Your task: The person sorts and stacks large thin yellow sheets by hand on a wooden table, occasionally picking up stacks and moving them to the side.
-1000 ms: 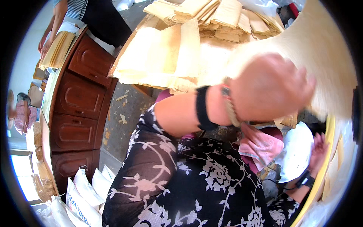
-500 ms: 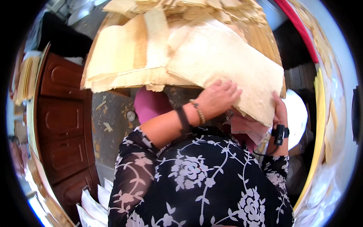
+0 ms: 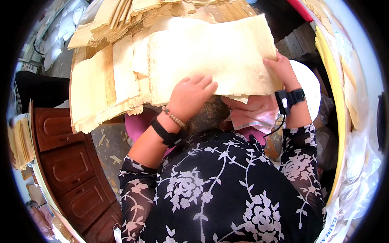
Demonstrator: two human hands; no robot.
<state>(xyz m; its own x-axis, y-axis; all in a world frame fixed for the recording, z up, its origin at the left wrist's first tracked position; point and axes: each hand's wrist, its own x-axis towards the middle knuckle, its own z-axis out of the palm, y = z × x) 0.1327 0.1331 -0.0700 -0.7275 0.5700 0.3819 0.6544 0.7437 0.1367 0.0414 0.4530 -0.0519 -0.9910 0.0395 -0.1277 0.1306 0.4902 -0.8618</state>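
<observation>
Over the near side of the wooden table [image 3: 237, 9]: one broad cream sheet [image 3: 210, 56], lying flat-looking, its left part overlapping other pale sheets. Left hand [image 3: 189, 96] palm down at the sheet's near edge; fingers extended and slightly parted on the upper face, not gripping. Right hand [image 3: 283, 72] at the right edge, sheet pinched there: thumb on the top face, remaining fingers mostly hidden, so their exact placement cannot be told. Left of the sheet, a layered stack [image 3: 91, 85] with ragged near edges. Beyond, folded bundles [image 3: 121, 13] of similar material at the far left. Below the sheet's near edge, a pink cloth [image 3: 257, 114]; right of the right hand, a white rounded object [image 3: 308, 87], partly covered. Farther left, a red-brown cabinet [image 3: 72, 164] with panelled fronts.
</observation>
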